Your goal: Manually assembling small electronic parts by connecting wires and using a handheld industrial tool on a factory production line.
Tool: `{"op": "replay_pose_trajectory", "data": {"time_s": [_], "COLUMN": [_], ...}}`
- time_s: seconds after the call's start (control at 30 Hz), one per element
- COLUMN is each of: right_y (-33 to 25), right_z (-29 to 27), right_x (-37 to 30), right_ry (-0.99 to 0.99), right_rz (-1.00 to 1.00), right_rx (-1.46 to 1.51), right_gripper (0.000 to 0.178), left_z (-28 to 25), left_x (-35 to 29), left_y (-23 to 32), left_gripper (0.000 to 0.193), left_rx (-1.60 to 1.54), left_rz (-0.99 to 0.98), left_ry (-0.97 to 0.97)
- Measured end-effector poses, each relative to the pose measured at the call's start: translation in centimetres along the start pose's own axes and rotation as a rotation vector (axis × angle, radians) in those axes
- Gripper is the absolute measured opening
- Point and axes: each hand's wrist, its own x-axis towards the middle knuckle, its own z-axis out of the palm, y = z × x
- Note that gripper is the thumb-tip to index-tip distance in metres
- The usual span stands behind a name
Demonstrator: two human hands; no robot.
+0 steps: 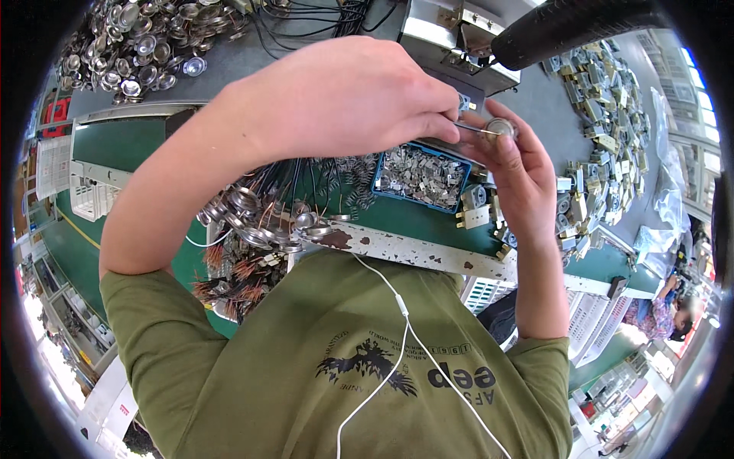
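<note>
My left hand (pixel 375 99) reaches across the bench, thumb and fingers pinched on a thin rod or wire end (pixel 475 129). The rod's far end meets a small round metal cup (pixel 500 125). Thumb and fingers of my right hand (pixel 527 168) hold that cup at its rim. Whether the rod is fixed to the cup or only touches it, I cannot tell. Below both hands stands a blue tray (pixel 375 182) of small metal clips. Metal cups with wires (pixel 248 208) lie in a bunch under my left forearm.
Loose metal cups (pixel 145 46) are heaped at the far left, beside black cables (pixel 306 14). A metal fixture (pixel 436 38) stands at the back, near a thick black tube (pixel 577 30). Many plug-like parts (pixel 600 145) cover the right side. Another person (pixel 654 317) is far right.
</note>
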Motion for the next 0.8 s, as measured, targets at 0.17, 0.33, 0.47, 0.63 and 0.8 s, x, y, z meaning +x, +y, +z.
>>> {"op": "replay_pose_trajectory", "data": {"time_s": [0.17, 0.33, 0.47, 0.63, 0.8], "right_y": [1.2, -0.8, -3.6, -2.2, -1.4], "right_z": [2.4, 1.0, 0.6, 1.4, 1.7], "right_x": [-1.0, -0.7, 0.7, -1.1, -1.6], "right_ry": [0.195, 0.126, -0.152, -0.029, 0.076], "right_rz": [-0.319, -0.213, 0.13, 0.0, -0.078], "right_rx": [0.319, 0.146, -0.36, -0.381, -0.504], "right_gripper": [0.036, 0.031, 0.026, 0.031, 0.036], "left_z": [4.0, 4.3, 3.0, 3.7, 3.9], "left_x": [0.5, 0.1, -0.5, -0.4, 0.0], "left_y": [-0.7, -2.1, -1.2, -0.9, -0.5], "left_gripper": [0.015, 0.014, 0.011, 0.009, 0.018], "left_rx": [-0.526, 0.049, 0.35, 0.275, 0.237], "left_rz": [-0.142, 0.166, 0.181, 0.199, 0.138], "left_ry": [-0.089, 0.195, 0.142, 0.23, 0.181]}}
